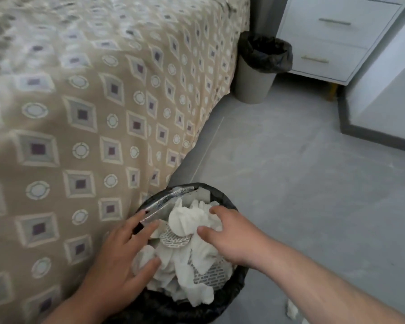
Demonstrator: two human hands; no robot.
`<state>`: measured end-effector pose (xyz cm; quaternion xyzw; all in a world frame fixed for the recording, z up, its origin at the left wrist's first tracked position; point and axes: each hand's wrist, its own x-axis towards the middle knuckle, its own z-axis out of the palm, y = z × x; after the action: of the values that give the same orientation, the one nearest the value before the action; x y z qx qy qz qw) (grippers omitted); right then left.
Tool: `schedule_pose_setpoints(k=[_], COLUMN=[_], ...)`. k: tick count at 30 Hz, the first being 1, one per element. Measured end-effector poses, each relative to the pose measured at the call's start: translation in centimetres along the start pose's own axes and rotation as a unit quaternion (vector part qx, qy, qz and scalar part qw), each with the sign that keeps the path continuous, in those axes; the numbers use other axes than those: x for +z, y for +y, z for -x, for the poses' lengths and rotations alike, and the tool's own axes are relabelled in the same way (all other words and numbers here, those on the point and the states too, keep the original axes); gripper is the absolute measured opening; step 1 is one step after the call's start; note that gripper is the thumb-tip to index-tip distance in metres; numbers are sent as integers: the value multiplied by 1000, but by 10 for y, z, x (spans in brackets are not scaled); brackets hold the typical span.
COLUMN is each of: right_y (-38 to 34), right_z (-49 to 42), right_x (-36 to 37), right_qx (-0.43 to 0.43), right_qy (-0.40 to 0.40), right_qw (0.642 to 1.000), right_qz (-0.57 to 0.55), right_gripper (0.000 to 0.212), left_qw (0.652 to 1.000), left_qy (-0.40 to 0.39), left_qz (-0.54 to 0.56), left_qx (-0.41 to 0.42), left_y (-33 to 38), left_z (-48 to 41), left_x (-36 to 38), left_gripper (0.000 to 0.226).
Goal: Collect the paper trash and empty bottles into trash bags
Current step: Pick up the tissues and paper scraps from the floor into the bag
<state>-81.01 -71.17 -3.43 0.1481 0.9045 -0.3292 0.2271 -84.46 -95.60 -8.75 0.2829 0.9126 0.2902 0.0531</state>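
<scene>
- Head view: trash bag (229, 208), black, lines a bin on the floor, hard against the side of the bed (80, 118).
- Paper trash (185, 220): crumpled white wads heaped above the bag's rim, with patterned scraps (175, 239) and a silver wrapper (164, 202) among them.
- Left hand (117, 258): fingers spread and fairly straight, resting on the heap at the bag's bed-side rim. It grips nothing.
- Right hand (229, 237): thumb and fingers curl round the top wad.
- No bottles in sight.
- Step, as judged: paper going in and being packed down; the bag looks overfull.
- Next move calls for firm downward pressure while the rim is held, so that no wad spills over.
- Loose paper scrap (291, 309) lies on the floor just right of the bag, not yet collected.
- Second bin (255, 76), also bagged, stands at the bed's far corner beside white drawers (332, 38); its contents are hidden.
</scene>
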Motion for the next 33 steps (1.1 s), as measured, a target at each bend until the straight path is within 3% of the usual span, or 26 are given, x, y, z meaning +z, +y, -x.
schedule_pose_setpoints(k=[3, 7, 10, 17, 21, 23, 26, 29, 33], right_y=[8, 17, 22, 28, 36, 52, 100, 182, 289], right_z=[-1, -5, -12, -9, 19, 36, 51, 53, 64], right_x=[-9, 6, 30, 54, -1, -32, -70, -81, -49], right_qx=[-115, -129, -143, -119, -164, -176, -109, 52, 219], right_qy=[22, -93, -98, -103, -76, -29, 58, 107, 42], right_qw=[978, 966, 955, 961, 963, 970, 990, 993, 974], right_qz=[171, 204, 241, 225, 199, 166, 65, -10, 32], right_gripper=[60, 102, 103, 103, 112, 105, 79, 60, 58], left_qw=[999, 986, 982, 990, 995, 979, 950, 921, 901], left_qy=[-32, -121, -135, -114, -14, -12, -87, -198, -268], left_qz=[-17, -81, -93, -65, -15, -4, -19, -13, -60], left_qx=[-35, -81, -91, -53, 96, 201, 298, 336, 335], left_y=[-8, -6, -4, -5, 30, 68, 128, 172, 206], left_z=[6, 9, 7, 8, -1, -14, -32, -44, -53], left_x=[1, 7, 12, 6, -14, -17, -5, 26, 96], left_gripper=[82, 129, 136, 129, 89, 76, 66, 56, 53])
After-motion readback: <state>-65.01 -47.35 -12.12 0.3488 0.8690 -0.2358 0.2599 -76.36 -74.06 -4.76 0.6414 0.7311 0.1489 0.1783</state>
